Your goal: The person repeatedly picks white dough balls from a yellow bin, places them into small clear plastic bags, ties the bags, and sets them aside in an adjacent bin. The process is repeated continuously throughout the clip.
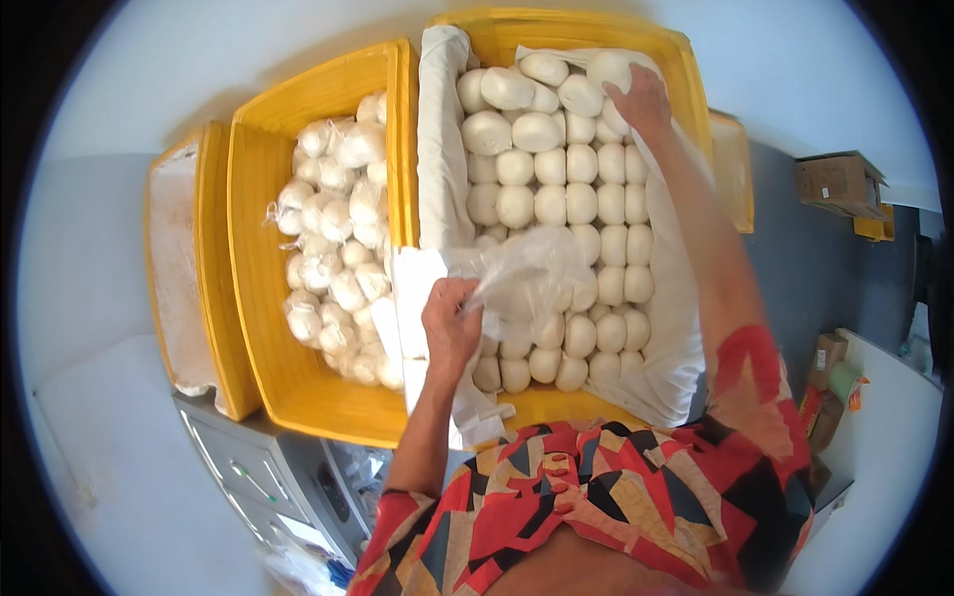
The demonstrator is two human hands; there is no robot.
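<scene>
My left hand (pixel 452 320) is closed on the edge of a clear plastic bag (pixel 542 278), which spreads loosely over the near-middle rows of white steamed buns (pixel 550 205). Reaching to the far right corner of the cloth-lined yellow crate (pixel 566 20), my right hand (pixel 644 101) has its fingers curled against a steamed bun (pixel 607 70). Whether that bun is lifted off the others I cannot tell. Most buns stand in tight rows, with several lying loosely on top at the far end. White cloth (pixel 444 139) lines the crate's sides.
A second yellow crate (pixel 263 199) on the left holds bagged buns (pixel 338 219). Beyond it leans another yellow-edged tray (pixel 184 268). White paper or plastic sheets (pixel 417 283) lie over the rim between the crates. A grey cabinet (pixel 253 467) stands lower left; a cardboard box (pixel 840 184) sits right.
</scene>
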